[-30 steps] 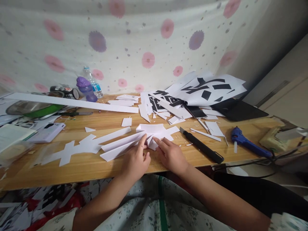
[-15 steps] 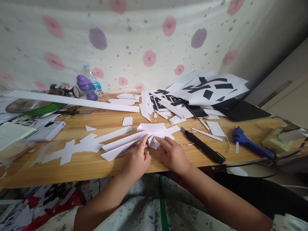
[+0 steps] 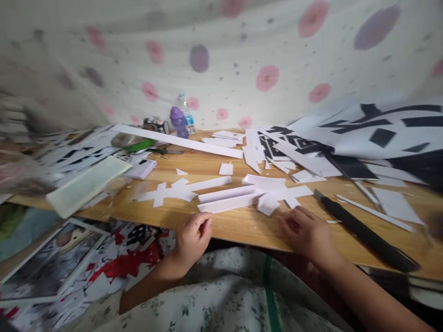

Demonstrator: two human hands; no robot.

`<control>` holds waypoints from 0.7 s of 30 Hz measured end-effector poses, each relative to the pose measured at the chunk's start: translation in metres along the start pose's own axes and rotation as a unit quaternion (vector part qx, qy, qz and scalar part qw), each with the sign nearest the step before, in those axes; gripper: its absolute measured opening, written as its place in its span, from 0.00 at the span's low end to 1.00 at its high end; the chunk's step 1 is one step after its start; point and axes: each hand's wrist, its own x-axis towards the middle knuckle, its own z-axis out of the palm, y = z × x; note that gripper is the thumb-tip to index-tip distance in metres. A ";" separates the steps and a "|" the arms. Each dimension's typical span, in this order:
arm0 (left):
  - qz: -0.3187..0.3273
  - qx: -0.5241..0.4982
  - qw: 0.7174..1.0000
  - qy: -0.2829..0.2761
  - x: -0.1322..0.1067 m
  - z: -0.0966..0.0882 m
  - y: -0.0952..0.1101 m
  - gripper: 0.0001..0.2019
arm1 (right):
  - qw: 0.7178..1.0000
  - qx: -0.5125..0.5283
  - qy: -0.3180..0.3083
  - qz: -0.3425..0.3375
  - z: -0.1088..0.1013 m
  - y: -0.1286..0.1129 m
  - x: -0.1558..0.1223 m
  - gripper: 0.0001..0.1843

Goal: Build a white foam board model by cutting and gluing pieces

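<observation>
A white cut-out paper shape [image 3: 266, 192] with long folded strips lies on the wooden table [image 3: 242, 226] near its front edge. My left hand [image 3: 192, 237] hangs just off the table's front edge, fingers loosely curled with nothing seen in them, below the folded strips. My right hand [image 3: 306, 230] rests on the table with fingers stretched flat, its tips just short of the white shape's lower right flap. Neither hand touches the paper. The view is smeared by motion.
A black utility knife [image 3: 363, 233] lies right of my right hand. Another white cut-out [image 3: 180, 190], a long white strip [image 3: 176, 140], paper scraps, bottles [image 3: 182, 120], a green-rimmed bowl [image 3: 133, 142], a book [image 3: 86, 182] and black-printed sheets [image 3: 380, 127] crowd the table. Cut paper litters the floor [image 3: 128, 258].
Both hands have let go of the folded white shape and drawn back toward the table's front edge. My head has swung left, so everything has shifted right in view.
</observation>
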 end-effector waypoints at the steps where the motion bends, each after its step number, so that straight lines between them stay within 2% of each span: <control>1: -0.007 0.014 1.000 0.007 -0.001 -0.003 -0.006 0.04 | 1.000 -0.020 0.002 -0.023 0.001 0.001 0.000 0.15; 5: -0.028 0.040 0.999 0.012 -0.005 -0.013 -0.021 0.04 | 0.995 -0.067 -0.013 -0.067 0.005 0.003 -0.001 0.15; 9: -0.044 -0.012 0.999 -0.028 -0.006 -0.010 -0.008 0.05 | 0.994 -0.067 -0.065 -0.050 0.004 -0.002 0.001 0.09; 10: -0.055 -0.037 0.996 -0.062 -0.005 -0.006 0.000 0.05 | 0.995 -0.060 -0.066 -0.045 0.004 -0.003 0.002 0.09; 12: -0.087 -0.093 0.976 -0.174 0.001 0.006 0.017 0.11 | 0.996 -0.048 -0.061 -0.035 0.004 -0.005 0.003 0.08; 14: -0.130 -0.142 0.929 -0.315 0.013 0.021 0.033 0.19 | 0.996 -0.055 -0.063 -0.027 0.005 -0.007 0.003 0.08; 16: -0.177 -0.175 0.875 -0.415 0.027 0.035 0.044 0.24 | 0.995 -0.063 -0.070 -0.024 0.005 -0.010 0.002 0.09; 18: -0.212 -0.197 0.841 -0.457 0.042 0.047 0.050 0.27 | 0.995 -0.063 -0.079 -0.026 0.004 -0.014 0.002 0.10; 21: -0.246 -0.199 0.818 -0.480 0.055 0.057 0.053 0.29 | 0.994 -0.054 -0.087 -0.029 0.003 -0.017 0.001 0.11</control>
